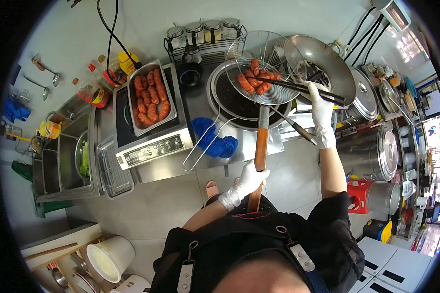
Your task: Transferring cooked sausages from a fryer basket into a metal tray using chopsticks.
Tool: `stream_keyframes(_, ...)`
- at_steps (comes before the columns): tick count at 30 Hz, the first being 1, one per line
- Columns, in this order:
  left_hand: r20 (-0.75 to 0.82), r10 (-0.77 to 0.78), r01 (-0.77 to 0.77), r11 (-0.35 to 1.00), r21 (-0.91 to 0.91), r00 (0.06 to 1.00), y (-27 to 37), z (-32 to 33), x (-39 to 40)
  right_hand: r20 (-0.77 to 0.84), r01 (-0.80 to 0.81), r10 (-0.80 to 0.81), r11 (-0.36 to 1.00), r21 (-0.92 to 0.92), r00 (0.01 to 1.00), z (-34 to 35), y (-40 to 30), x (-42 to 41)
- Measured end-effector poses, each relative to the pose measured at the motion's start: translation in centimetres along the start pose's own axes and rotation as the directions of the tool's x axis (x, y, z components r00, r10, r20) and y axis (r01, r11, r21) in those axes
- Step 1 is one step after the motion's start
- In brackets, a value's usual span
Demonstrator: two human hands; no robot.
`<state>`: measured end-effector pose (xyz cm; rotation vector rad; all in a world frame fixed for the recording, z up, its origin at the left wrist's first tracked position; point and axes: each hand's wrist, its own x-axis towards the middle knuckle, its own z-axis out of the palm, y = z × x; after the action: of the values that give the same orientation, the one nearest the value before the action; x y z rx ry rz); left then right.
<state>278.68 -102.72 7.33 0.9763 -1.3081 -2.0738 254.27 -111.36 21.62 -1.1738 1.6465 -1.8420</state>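
Note:
My left hand [250, 178], in a white glove, grips the wooden handle [261, 146] of a wire mesh strainer [238, 51]. Several red sausages [245, 83] lie in the strainer's bowl, above a round steel pot [220, 113] of dark liquid. My right hand [319, 110], also gloved, holds long dark chopsticks [308, 88] whose tips reach among those sausages. A steel tray [135, 126] of more red sausages [153, 94] sits on an induction cooker [156, 149] to the left. A blue cloth [225, 146] lies on the counter below the pot, partly under a wire handle [205, 144].
A wok [337, 69] stands right of the pot, with a lidded steel pot [365, 93] beyond it. Seasoning jars [212, 31] stand in a rack behind. Sauce bottles [91, 93] and a sink [69, 135] are at left. A red stool [357, 196] is at lower right.

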Motion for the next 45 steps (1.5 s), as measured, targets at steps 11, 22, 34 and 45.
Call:
stream_keyframes(11, -0.022, -0.033, 0.032, 0.999, -0.038, 0.999, 0.4, -0.3, -0.7, -0.218, -0.061, 0.142, 0.939, 0.34, 0.966, -2.0, 1.7, 1.2)
stream_keyframes(22, -0.009, -0.02, 0.02, 0.999, 0.027, 1.0, 1.2, -0.8, -1.4, 0.23, -0.054, -0.081, 0.849, 0.526, 0.97, 23.9, -1.9, -1.2)
stream_keyframes(34, 0.004, -0.008, 0.008, 0.998, -0.061, 1.0, 2.2, -1.1, -1.4, 0.261, -0.06, -0.059, 0.902, 0.427, 0.964, 32.9, 1.8, -1.8)
stream_keyframes(45, -0.014, -0.037, 0.037, 0.999, 0.01, 0.999, 1.1, -2.3, -0.1, -0.09, 0.108, -0.104, 0.993, 0.038, 0.99, 2.7, -4.9, -0.3)
